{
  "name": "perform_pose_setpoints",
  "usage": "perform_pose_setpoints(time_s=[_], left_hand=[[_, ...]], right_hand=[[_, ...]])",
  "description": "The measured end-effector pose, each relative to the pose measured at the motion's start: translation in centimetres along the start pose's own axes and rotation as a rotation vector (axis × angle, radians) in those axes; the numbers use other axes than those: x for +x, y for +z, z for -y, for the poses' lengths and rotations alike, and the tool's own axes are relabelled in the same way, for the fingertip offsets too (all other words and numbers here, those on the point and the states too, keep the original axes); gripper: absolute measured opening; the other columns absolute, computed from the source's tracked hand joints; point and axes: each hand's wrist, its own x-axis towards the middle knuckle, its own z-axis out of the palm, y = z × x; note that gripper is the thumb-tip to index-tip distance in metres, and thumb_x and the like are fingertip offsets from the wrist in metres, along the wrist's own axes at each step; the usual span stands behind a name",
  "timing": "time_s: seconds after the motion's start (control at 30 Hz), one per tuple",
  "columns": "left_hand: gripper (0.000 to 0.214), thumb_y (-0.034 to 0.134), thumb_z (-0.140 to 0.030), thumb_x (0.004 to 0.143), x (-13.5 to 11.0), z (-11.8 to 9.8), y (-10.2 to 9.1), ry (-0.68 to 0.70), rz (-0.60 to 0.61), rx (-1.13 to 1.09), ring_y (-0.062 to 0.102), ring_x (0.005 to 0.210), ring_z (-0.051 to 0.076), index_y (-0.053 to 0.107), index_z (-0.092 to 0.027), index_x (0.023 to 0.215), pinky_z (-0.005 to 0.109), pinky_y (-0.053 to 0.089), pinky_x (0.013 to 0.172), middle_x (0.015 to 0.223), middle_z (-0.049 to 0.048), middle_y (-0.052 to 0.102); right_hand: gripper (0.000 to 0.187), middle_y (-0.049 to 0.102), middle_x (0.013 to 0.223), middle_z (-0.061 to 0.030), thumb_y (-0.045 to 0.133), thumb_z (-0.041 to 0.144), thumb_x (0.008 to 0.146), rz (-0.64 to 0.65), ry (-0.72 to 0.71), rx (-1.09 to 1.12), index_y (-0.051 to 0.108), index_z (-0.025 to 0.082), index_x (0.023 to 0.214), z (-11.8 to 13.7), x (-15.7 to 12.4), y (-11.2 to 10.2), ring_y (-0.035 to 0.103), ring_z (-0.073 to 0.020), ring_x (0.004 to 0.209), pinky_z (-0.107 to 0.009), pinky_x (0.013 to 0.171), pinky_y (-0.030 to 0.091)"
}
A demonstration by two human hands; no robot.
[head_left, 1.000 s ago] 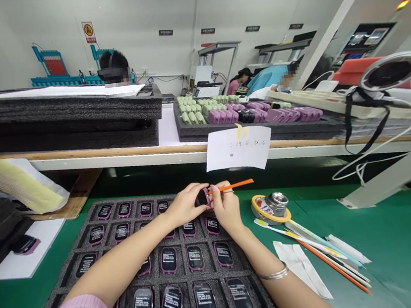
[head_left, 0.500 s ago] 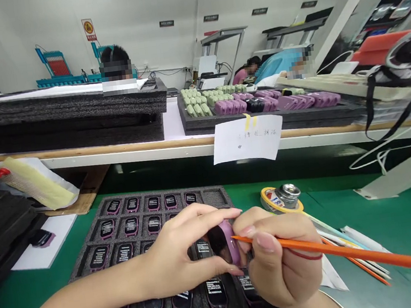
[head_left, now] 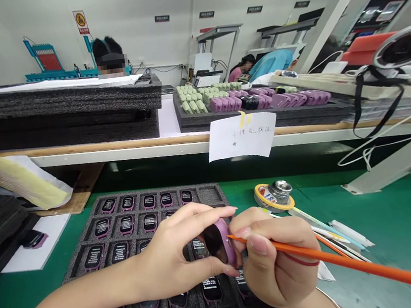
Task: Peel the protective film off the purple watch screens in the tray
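My left hand [head_left: 180, 257] is closed around a small purple watch body [head_left: 221, 242] with a dark screen, held above the tray. My right hand [head_left: 278, 260] pinches a long orange stick [head_left: 354, 265], whose tip touches the edge of the watch body. Beneath both hands lies a black foam tray [head_left: 210, 193] with several purple watch bodies [head_left: 129, 224] set in its pockets; the far right pocket in the back row has nothing in it.
A yellow tape roll with a metal cap [head_left: 276, 195] and loose sticks and paper strips [head_left: 335, 238] lie right of the tray on the green mat. A shelf behind carries black foam stacks [head_left: 61, 111], a tray of green and purple parts [head_left: 244, 100] and a paper note [head_left: 241, 137]. People sit beyond.
My hands brought the watch body and orange stick from far over the tray close up to the camera; in the last half second they barely shifted.
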Motion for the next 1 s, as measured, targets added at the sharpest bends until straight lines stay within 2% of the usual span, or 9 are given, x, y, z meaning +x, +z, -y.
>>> perform_pose_setpoints(time_s=[0.23,0.43,0.53,0.63,1.0], left_hand=[[0.063,0.081,-0.028,0.081,-0.1,-0.19,0.1,0.008,-0.031,0.03,0.068,0.105,0.02,0.057,-0.025,0.139,0.034,0.057,0.096,0.116,0.0081,0.07],[0.061,0.08,-0.028,0.082,-0.12,-0.23,0.1,0.012,-0.049,0.05,0.068,0.102,0.02,0.057,-0.024,0.139,0.033,0.058,0.094,0.115,0.0082,0.07],[0.063,0.079,-0.028,0.082,-0.09,-0.23,0.04,0.012,-0.03,0.052,0.068,0.105,0.021,0.056,-0.025,0.14,0.035,0.058,0.096,0.116,0.008,0.07],[0.063,0.079,-0.028,0.083,-0.06,-0.18,0.01,0.009,-0.021,0.048,0.068,0.107,0.022,0.055,-0.025,0.141,0.036,0.058,0.097,0.118,0.0084,0.07],[0.065,0.081,-0.025,0.08,-0.09,-0.29,0.0,0.011,-0.036,0.041,0.068,0.106,0.019,0.056,-0.024,0.14,0.031,0.056,0.097,0.116,0.0076,0.07]], right_hand=[[0.023,0.05,0.058,0.0035,0.045,0.018,0.102,0.021,0.029,-0.07,0.048,0.025,0.081,0.12,-0.38,0.09,0.054,-0.0125,0.052,-0.022,0.044,0.045],[0.021,0.052,0.056,0.0037,0.047,0.019,0.102,-0.036,0.029,-0.053,0.052,0.024,0.082,-0.07,-0.45,0.38,0.052,-0.0118,0.051,-0.021,0.041,0.042],[0.023,0.053,0.055,0.0034,0.047,0.019,0.102,-0.035,0.027,-0.05,0.054,0.023,0.08,0.05,-0.34,0.45,0.053,-0.0121,0.051,-0.022,0.043,0.044],[0.018,0.053,0.057,0.0039,0.049,0.02,0.101,-0.051,0.018,-0.053,0.057,0.023,0.085,0.08,-0.3,0.51,0.054,-0.0116,0.052,-0.022,0.045,0.047],[0.011,0.054,0.058,0.0039,0.052,0.021,0.1,-0.073,0.03,-0.032,0.06,0.024,0.093,0.03,-0.38,0.53,0.054,-0.0126,0.049,-0.024,0.042,0.044]])
